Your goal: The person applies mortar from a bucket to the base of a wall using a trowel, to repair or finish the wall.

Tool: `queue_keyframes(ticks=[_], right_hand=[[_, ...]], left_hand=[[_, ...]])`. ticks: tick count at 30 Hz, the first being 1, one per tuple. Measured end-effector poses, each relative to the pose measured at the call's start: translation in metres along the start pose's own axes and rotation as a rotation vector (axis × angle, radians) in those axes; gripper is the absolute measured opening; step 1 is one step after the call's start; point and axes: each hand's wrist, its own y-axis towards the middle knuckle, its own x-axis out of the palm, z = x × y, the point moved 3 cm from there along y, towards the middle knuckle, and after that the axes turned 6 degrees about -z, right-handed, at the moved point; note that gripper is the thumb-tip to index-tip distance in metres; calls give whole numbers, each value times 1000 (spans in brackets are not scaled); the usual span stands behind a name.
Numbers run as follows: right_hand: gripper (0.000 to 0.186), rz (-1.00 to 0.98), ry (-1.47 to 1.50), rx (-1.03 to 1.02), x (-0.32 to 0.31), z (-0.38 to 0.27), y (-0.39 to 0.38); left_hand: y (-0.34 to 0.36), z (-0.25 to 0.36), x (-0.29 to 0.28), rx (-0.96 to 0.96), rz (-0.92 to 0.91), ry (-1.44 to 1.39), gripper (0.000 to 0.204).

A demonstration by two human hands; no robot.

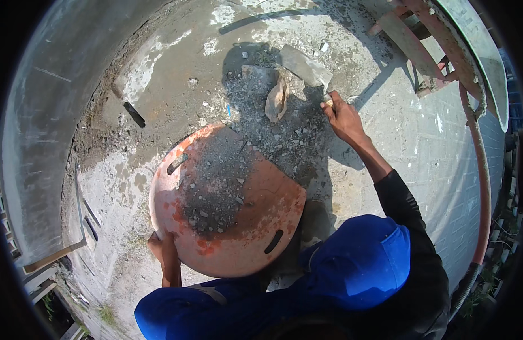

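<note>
Left hand (164, 251) at an orange tray (272, 195); trowel (306, 67) in the right hand (345, 119).
The left hand grips the tray's rim; grey rubble (216, 190) partly covers the tray, before the blue-clad knees (366, 255). Beyond, the trowel's blade points leftward, its handle clasped in the right hand.

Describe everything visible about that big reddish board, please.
The reddish board is broad and rounded, with a straight edge at upper right and two oblong slots. It looks like worn, stained plastic, though I can't be sure. Grey rubble covers much of its middle. It sits just beyond the person's knees; the left hand holds its lower left rim.
</note>
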Motion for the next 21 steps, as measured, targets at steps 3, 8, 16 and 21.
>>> queue_keyframes(ticks=[3,8,16,21], right_hand=[[42,249,-201,106,-66,144,108],[31,5,-64,343,-125,256,213],[16,-301,114,83,-40,140,194],[31,-337,59,30,17,78,124]], left_hand=[[10,3,5,13,-6,-37,14],[8,14,12,-2,-24,16,12],[0,19,15,-64,9,13,14],[1,14,17,-63,5,-60,22]])
